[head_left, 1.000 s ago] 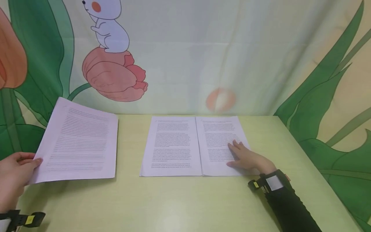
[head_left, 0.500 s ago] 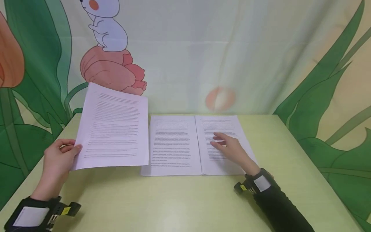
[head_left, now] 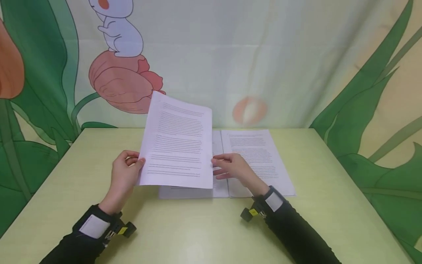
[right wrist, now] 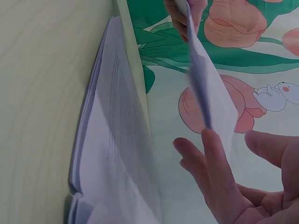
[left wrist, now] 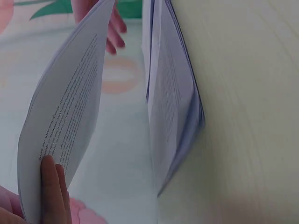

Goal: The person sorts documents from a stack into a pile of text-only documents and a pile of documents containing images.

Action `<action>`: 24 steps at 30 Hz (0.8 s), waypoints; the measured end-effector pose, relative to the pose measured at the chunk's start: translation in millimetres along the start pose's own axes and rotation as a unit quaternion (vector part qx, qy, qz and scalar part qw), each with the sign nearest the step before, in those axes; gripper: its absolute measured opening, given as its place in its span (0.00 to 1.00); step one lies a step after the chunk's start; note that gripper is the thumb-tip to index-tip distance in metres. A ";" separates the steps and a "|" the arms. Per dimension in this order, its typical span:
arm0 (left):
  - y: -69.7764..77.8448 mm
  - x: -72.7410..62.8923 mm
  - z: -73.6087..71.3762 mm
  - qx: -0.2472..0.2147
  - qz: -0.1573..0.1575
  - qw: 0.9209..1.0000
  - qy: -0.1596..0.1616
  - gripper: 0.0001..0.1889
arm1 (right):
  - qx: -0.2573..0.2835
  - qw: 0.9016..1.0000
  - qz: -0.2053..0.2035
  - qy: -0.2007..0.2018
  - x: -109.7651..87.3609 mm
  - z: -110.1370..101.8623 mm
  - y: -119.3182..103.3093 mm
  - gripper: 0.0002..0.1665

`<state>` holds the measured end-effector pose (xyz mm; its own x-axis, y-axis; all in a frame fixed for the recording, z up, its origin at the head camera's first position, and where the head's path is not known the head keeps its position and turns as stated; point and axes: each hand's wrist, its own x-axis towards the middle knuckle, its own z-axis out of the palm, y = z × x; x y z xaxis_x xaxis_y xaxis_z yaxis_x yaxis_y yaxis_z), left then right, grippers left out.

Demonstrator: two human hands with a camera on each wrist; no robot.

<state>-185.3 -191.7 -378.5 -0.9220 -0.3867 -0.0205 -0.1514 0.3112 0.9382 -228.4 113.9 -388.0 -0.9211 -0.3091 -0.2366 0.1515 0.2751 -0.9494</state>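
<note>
My left hand [head_left: 125, 172] pinches the left edge of a thin stack of printed sheets [head_left: 178, 146], raised and tilted in the head view. In the left wrist view the left fingers [left wrist: 53, 186] lie against the printed side of these sheets. At their right edge is my right hand [head_left: 234, 168], fingertips right at the paper. The right wrist view shows its thumb and fingers spread apart around that edge. Under the raised sheets lies a printed stack [head_left: 184, 192], mostly hidden by them. A second printed stack [head_left: 257, 146] lies beside it on the right, partly behind the right hand.
The pale wooden table [head_left: 184, 231] ends at the back against a hanging cloth [head_left: 197, 55] printed with tulips, leaves and a white animal. Each wrist wears a strap with a small camera, such as the left wrist camera [head_left: 126, 230].
The left hand has carried the raised sheets from the far left to over the left stack. My right hand has lifted off the right stack and moved left to the sheets' edge.
</note>
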 end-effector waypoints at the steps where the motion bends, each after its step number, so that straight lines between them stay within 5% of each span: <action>1: 0.6 -0.9 6.0 -0.007 0.000 1.000 -0.003 0.13 | -0.005 1.000 0.005 0.006 1.1 0.6 0.7 0.27; 9: 1.0 -1.9 30.9 -0.016 0.015 1.000 -0.022 0.12 | -0.051 0.997 0.007 0.059 4.6 -9.5 5.3 0.25; 18: -6.4 7.0 37.8 0.072 0.015 0.993 -0.088 0.14 | -0.106 0.990 0.027 0.092 10.1 -16.5 13.2 0.27; 24: -12.9 11.5 40.5 0.089 -0.005 0.988 -0.124 0.15 | -0.123 0.986 0.054 0.098 15.3 -16.0 25.0 0.28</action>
<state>-208.3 -165.0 -404.8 -0.9758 -0.1725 -0.1341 -0.2007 0.4656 0.8619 -244.5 130.7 -412.0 -0.9597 -0.0900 -0.2662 0.1836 0.5164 -0.8365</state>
